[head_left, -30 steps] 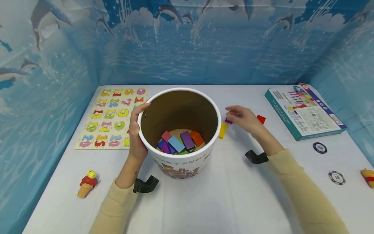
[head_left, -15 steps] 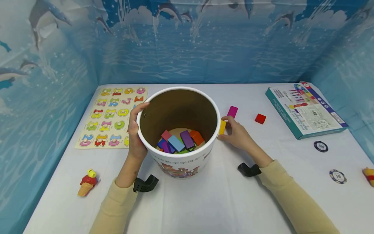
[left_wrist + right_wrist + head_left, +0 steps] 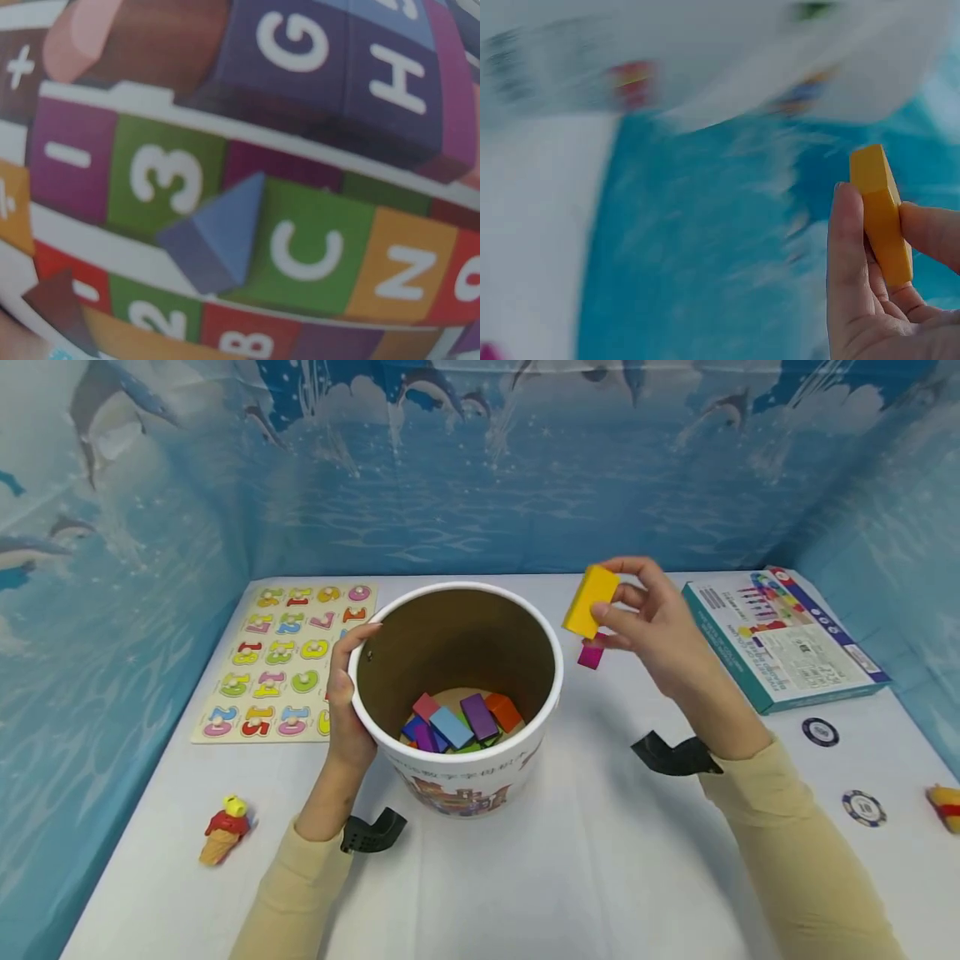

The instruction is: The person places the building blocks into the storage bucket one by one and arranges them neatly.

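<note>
A white printed bucket (image 3: pixel 459 781) with colourful wooden blocks (image 3: pixel 452 727) at its bottom stands mid-table in the head view. My left hand (image 3: pixel 351 702) grips its left side, fingertips at the rim. Only the bucket's printed wall (image 3: pixel 307 247), with letters and numbers, fills most of the left wrist view. Right of the bucket, my right hand (image 3: pixel 652 627) holds up a yellow block (image 3: pixel 591 602), pinched between thumb and fingers. The right wrist view also has the yellow block (image 3: pixel 883 217) between the fingertips. Below it, a magenta block (image 3: pixel 591 655) is partly covered by the hand.
A number puzzle board (image 3: pixel 270 693) lies at the left, partly behind the bucket. Nearer is an ice-cream-cone toy (image 3: pixel 223 832). At the right are a teal-edged game box (image 3: pixel 787 643), poker chips (image 3: pixel 821 732) and a yellow-red toy (image 3: pixel 947 810). A blue dolphin curtain (image 3: pixel 480 485) surrounds the table.
My right hand has reached down to the yellow block beside the bucket, taken hold of it and lifted it. The red block is now out of sight. The left hand and bucket stay put.
</note>
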A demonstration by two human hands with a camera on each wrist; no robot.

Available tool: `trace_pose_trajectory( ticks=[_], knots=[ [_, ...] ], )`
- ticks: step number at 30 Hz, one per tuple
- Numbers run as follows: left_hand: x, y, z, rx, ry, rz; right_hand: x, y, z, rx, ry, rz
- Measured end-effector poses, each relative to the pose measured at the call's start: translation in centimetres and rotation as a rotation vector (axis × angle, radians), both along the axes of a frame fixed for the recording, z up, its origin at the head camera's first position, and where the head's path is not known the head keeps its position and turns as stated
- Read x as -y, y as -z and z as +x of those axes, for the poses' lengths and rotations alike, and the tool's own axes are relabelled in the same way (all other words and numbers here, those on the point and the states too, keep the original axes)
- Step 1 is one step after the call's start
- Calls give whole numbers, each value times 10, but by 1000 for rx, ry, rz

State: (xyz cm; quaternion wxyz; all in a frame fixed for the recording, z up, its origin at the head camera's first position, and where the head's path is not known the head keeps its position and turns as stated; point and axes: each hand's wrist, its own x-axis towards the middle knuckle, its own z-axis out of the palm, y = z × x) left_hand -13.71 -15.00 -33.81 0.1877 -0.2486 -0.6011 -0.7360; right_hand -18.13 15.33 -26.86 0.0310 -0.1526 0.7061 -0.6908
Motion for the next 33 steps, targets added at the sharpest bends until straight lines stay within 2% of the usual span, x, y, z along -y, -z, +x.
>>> trace_pose_trajectory(
  ticks=[2,4,6,9,12,18,25,27,30,33],
  knots=[
    [0,-1,0,-3,9,11,10,-27,5,-44,-98,-64],
    [1,0,-1,-5,14,12,24,-45,8,-57,-212,-53],
    [1,1,-1,-8,8,6,42,-54,9,-46,-325,24],
    [0,-1,1,-14,1,4,66,-58,5,-34,-484,198],
    [-2,-4,3,-2,-11,-14,83,-56,-3,-77,-574,382],
    [-4,-11,7,21,-26,-24,102,-53,-18,-216,-645,696],
    [-3,-12,8,35,-43,-36,117,-47,-23,-267,-808,1000],
    [-3,-12,8,35,-46,-32,118,-46,-22,-285,-818,1050],
    [-3,-12,8,34,-43,-24,118,-44,-21,-347,-783,1077],
    [-3,-11,8,29,-37,-18,115,-42,-18,-452,-714,991]
  ],
)
